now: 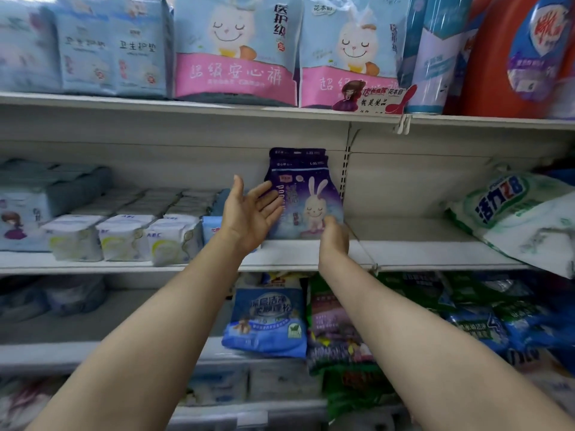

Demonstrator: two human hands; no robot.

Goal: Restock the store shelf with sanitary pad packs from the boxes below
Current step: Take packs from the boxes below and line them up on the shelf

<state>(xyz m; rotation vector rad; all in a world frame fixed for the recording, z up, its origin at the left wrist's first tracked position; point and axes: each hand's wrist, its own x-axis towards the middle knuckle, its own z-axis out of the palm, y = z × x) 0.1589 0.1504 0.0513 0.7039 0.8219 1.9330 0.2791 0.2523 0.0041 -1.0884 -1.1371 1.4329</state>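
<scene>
Purple bunny pad packs (306, 194) stand upright mid-frame on the middle shelf (429, 253). Left hand (250, 213) is flat and relaxed against them; right hand (334, 233) fingers pinch the bottom edge.

Dark purple plastic pad packs (303, 194) printed with a white rabbit stand upright on the white middle shelf (435, 247) — several stacked front to back, at twelve o'clock from the hands, against the back panel.

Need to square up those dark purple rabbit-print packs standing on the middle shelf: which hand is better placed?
Probably the right hand: it touches the dark purple rabbit-print packs at their lower front, while the left hand is open beside them.
</scene>
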